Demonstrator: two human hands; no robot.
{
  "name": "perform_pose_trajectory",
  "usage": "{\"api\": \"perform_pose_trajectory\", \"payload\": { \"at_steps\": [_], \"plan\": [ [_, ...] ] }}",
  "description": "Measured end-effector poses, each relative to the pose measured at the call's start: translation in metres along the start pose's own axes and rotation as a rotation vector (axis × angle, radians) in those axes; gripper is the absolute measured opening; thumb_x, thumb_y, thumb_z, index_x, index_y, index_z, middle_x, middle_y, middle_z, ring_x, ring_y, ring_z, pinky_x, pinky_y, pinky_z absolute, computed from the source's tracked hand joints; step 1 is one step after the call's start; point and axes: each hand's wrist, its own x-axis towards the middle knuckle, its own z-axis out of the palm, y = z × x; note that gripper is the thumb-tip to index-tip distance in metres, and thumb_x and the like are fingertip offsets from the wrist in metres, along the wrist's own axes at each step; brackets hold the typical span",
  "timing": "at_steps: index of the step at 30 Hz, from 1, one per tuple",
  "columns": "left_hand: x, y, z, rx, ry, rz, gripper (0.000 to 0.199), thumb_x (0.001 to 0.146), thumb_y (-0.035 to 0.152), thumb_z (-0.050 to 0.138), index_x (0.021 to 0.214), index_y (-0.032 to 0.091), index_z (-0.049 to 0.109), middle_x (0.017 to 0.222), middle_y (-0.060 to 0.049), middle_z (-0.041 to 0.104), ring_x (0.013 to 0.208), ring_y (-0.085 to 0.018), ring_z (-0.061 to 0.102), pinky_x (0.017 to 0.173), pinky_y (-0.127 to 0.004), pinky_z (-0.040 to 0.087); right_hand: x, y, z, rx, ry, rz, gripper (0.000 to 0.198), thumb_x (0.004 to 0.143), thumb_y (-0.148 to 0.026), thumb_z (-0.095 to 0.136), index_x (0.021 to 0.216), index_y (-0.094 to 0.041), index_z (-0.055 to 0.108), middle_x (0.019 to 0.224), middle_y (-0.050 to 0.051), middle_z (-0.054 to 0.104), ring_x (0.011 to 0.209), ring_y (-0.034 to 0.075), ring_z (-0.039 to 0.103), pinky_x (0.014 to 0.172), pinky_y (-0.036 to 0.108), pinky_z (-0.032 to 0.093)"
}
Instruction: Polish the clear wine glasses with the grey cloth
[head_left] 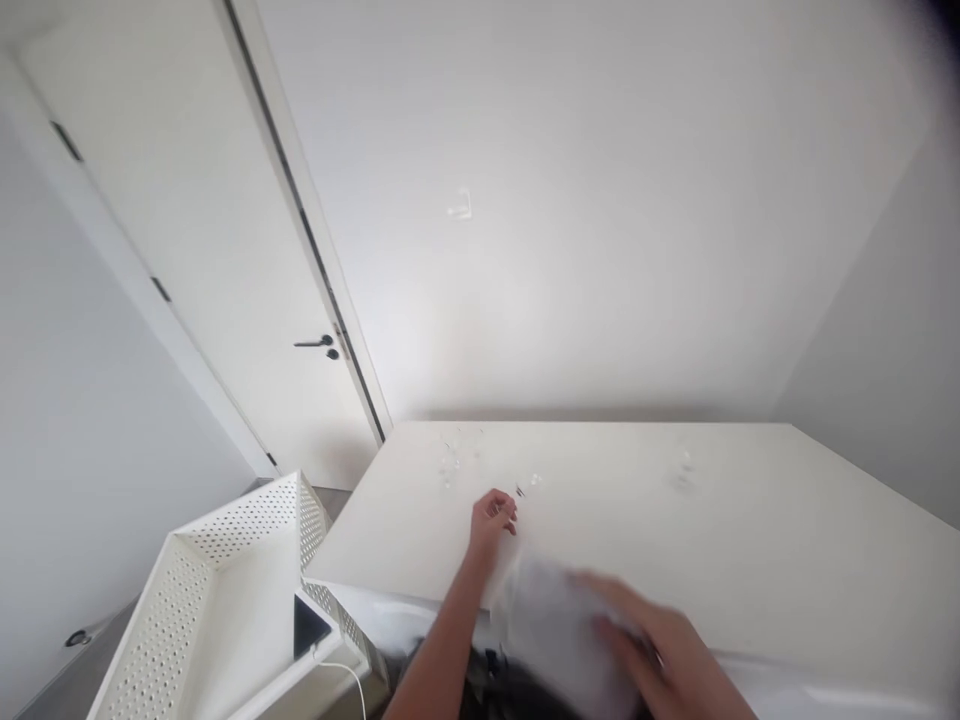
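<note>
My left hand (493, 512) is over the white tabletop (615, 560), its fingers curled in; whatever they may hold is too small to make out. Just beyond its fingertips lie a tiny dark piece (520, 490) and a few small clear pieces (535, 480). My right hand (637, 625), closer to my body, grips a whitish, translucent item (551, 625) that looks like a plastic bag. Motion smears both, so the exact kind of the item does not show clearly. It hangs across the table's front edge.
Small clear bits (450, 465) lie at the table's back left, others (684, 470) at the back right. A white perforated cart tray (199, 545) stands left of the table, with a dark flat device (309, 628) and white cable (349, 672). Behind are a wall and a door (225, 250).
</note>
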Motion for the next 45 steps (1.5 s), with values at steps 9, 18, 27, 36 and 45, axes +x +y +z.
{"api": "perform_pose_trajectory", "payload": {
  "at_steps": [9,18,27,36,45],
  "plan": [
    [-0.007,0.015,-0.002,0.034,-0.087,-0.013,0.036,0.084,0.052,0.073,0.077,0.018,0.064,0.072,-0.003,0.057,0.068,-0.014,0.053,0.059,-0.025,0.049,0.077,0.082,0.038,0.266,0.511,0.381,0.058,0.094,-0.057,0.052,0.138,-0.02,0.06,0.114,0.012,0.072,0.097,0.027,0.066,0.081,0.037,0.055],
    [-0.005,0.014,-0.001,0.106,-0.084,0.005,0.039,0.081,0.051,0.077,0.071,0.017,0.06,0.058,0.004,0.048,0.05,-0.008,0.043,0.05,-0.022,0.036,0.121,0.077,0.043,0.181,-0.063,0.219,0.062,0.089,-0.042,0.055,0.149,-0.028,0.046,0.087,0.002,0.07,0.074,0.022,0.063,0.077,0.037,0.053],
    [-0.002,0.0,-0.003,0.093,-0.136,0.014,0.045,0.079,0.056,0.077,0.072,0.017,0.057,0.064,0.004,0.047,0.048,-0.007,0.041,0.044,-0.02,0.035,0.123,0.091,0.022,0.122,-0.312,0.049,0.05,0.092,-0.032,0.052,0.141,-0.039,0.058,0.118,0.001,0.073,0.09,0.022,0.068,0.086,0.038,0.055],
    [-0.004,0.003,0.001,0.073,-0.201,-0.018,0.047,0.084,0.059,0.071,0.072,0.014,0.066,0.062,-0.004,0.062,0.057,-0.014,0.058,0.059,-0.027,0.045,0.124,0.104,0.05,0.188,0.125,0.184,0.033,0.085,-0.051,0.068,0.109,-0.029,0.076,0.107,0.004,0.077,0.086,0.024,0.068,0.075,0.033,0.056],
    [-0.001,-0.005,0.0,0.022,-0.278,0.097,0.051,0.088,0.063,0.065,0.081,0.013,0.071,0.064,-0.004,0.062,0.063,-0.016,0.059,0.069,-0.031,0.049,0.146,0.1,0.069,0.984,0.501,0.442,0.076,0.073,-0.053,0.083,0.14,-0.03,0.057,0.111,0.005,0.074,0.088,0.023,0.069,0.07,0.031,0.056]
  ]
}}
